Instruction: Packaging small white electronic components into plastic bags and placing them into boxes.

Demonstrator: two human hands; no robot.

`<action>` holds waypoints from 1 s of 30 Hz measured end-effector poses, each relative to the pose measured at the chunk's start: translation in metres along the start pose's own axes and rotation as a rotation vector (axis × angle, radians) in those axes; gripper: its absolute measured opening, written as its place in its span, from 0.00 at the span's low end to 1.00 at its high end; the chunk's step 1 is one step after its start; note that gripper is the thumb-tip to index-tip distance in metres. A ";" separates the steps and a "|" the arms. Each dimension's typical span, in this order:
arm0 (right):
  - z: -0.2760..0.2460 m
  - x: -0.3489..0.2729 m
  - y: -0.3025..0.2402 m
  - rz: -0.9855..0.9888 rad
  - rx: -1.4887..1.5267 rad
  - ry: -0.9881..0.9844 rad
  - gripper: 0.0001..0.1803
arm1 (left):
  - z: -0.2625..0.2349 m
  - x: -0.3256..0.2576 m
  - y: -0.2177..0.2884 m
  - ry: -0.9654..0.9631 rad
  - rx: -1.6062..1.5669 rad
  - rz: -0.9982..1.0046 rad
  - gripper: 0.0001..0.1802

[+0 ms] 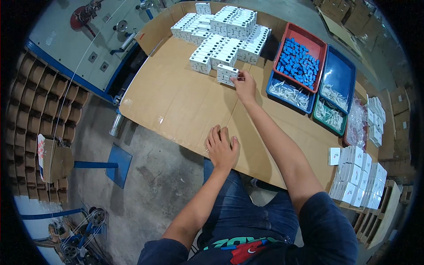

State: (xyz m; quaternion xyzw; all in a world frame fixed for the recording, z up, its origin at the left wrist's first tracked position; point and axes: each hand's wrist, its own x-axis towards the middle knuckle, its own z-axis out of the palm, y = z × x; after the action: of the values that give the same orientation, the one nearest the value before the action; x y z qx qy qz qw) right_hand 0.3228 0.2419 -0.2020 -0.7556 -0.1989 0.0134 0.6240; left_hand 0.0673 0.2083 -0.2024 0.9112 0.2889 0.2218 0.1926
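Left hand: my left hand (222, 149) lies flat, fingers loose and holding nothing, on the near rim of the cardboard-covered table (176, 101), centre of frame.
Table edge: that rim runs diagonally from centre left to lower right; past it there is only bare floor, so I judge nothing should slide that way.
Open room: a broad bare stretch of cardboard sits left of centre, between my left hand and the boxes.
Done so far: the white box stack (225, 35) at top centre looks well built up, several rows deep.
Right hand: my right hand (244, 86) reaches up-centre, fingertips pinched on a small white box (227, 74) just in front of the stack.
Left to do: blue parts in the red tray (300, 59), white pieces in the blue tray (289, 93) — plenty remaining, I judge.
Right edge: more white cartons (357, 176) crowd the lower right, tight there.
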 end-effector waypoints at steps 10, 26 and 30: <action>0.049 0.019 0.018 -0.036 -0.105 0.156 0.21 | 0.000 -0.001 -0.002 -0.044 0.017 -0.020 0.27; 0.063 0.022 0.011 -0.016 -0.164 0.222 0.19 | 0.002 0.003 -0.003 -0.002 0.025 0.007 0.25; 0.061 0.017 0.018 -0.015 -0.197 0.238 0.19 | -0.002 0.000 -0.002 0.009 0.004 0.008 0.25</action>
State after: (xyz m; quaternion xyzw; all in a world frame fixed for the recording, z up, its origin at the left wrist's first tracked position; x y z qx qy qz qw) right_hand 0.3269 0.3019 -0.2290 -0.8078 -0.1295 -0.1005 0.5662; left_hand 0.0654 0.2102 -0.2018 0.9117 0.2867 0.2260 0.1887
